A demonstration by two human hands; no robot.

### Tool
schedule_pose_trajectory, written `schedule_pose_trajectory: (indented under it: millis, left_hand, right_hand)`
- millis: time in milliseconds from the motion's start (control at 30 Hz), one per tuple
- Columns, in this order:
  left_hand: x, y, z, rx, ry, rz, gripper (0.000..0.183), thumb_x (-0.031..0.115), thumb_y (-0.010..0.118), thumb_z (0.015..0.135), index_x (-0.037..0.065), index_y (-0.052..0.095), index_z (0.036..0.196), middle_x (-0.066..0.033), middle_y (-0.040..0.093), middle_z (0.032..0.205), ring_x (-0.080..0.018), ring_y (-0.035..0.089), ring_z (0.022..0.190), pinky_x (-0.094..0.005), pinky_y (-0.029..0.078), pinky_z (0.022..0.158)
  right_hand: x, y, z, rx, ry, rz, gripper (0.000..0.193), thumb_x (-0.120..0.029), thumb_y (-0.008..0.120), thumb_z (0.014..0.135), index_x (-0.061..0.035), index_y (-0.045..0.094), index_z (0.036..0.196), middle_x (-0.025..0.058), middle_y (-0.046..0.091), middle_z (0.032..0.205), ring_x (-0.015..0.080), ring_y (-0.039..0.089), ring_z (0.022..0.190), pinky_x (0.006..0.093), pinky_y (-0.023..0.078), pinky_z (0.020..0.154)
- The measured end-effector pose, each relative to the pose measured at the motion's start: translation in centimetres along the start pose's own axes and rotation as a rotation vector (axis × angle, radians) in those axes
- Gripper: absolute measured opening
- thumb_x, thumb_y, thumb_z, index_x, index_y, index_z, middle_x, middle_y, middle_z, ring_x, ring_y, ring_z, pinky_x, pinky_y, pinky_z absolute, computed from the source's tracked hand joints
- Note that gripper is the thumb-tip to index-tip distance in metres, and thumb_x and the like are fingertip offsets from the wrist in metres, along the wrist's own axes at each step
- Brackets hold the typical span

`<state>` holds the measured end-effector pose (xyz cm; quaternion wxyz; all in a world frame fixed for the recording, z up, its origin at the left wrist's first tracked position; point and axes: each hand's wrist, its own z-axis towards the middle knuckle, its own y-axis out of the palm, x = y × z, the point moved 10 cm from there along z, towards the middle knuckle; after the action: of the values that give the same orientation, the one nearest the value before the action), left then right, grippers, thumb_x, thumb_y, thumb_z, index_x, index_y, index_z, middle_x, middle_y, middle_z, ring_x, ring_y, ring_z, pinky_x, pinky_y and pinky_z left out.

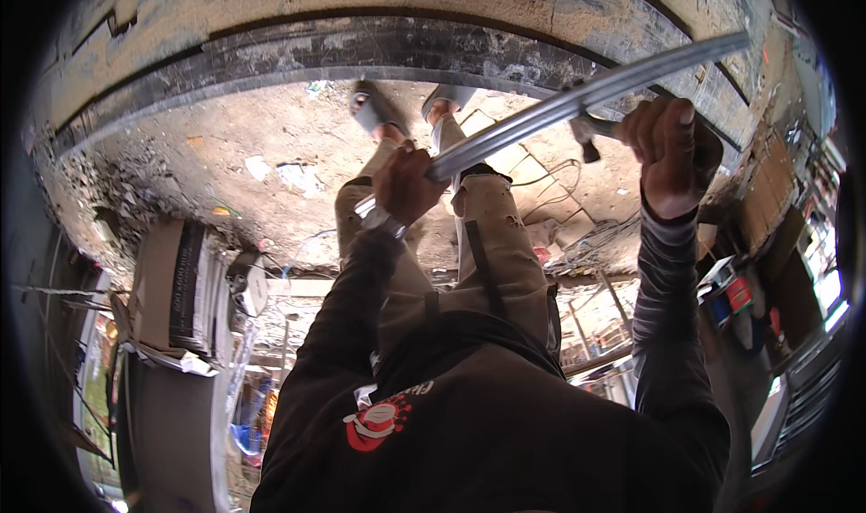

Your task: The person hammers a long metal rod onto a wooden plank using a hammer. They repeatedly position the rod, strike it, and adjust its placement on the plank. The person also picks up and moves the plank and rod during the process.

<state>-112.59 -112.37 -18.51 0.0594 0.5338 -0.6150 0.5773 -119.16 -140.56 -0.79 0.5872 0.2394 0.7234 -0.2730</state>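
The left hand (408, 184) grasps the metal bar (577, 102) near its lower end; the bar runs toward the upper right. The right hand (666, 147) is clenched, probably on a hammer (591, 134).

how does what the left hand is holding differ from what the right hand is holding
The left hand grips a long, pale metal bar that runs up to the right across the view. The right hand holds a hammer, much shorter, with a small dark head. The bar passes over the hammer. Both hands are closed in a fist grip.
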Motion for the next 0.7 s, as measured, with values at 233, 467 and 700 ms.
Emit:
schedule_pose_trajectory:
  millis: [233,467,700]
  left_hand:
    - [3.1,5.5,1.9,0.043,0.02,-0.153,0.03,0.028,0.081,0.063,0.008,0.061,0.071,-0.0112,0.06,0.083,-0.0322,0.063,0.079,-0.0448,0.053,0.067]
    - [1.4,6.9,4.1,0.015,-0.233,-0.148,0.031,0.032,0.079,0.071,0.006,0.067,0.082,-0.0152,0.062,0.092,-0.0355,0.066,0.082,-0.0462,0.054,0.071]
    - [2.1,7.3,6.9,0.137,-0.413,-0.145,0.036,0.036,0.079,0.07,0.005,0.068,0.084,-0.0152,0.063,0.089,-0.0352,0.066,0.08,-0.046,0.054,0.07]
  right_hand:
    - [1.1,-2.8,4.3,0.051,0.153,-0.397,0.05,-0.031,0.062,0.097,-0.0096,0.045,0.055,-0.0027,0.037,0.046,0.0066,0.034,0.039,0.0246,0.029,0.042]
    - [7.3,-1.6,9.8,-0.189,0.267,-0.421,0.049,-0.039,0.06,0.097,-0.0122,0.045,0.058,-0.0035,0.036,0.05,0.0088,0.037,0.04,0.0268,0.033,0.043]
    - [9.0,6.8,11.9,-0.639,0.647,0.75,0.032,-0.032,0.048,0.097,-0.0045,0.064,0.092,0.0042,0.052,0.055,0.0194,0.052,0.044,0.0374,0.039,0.042]
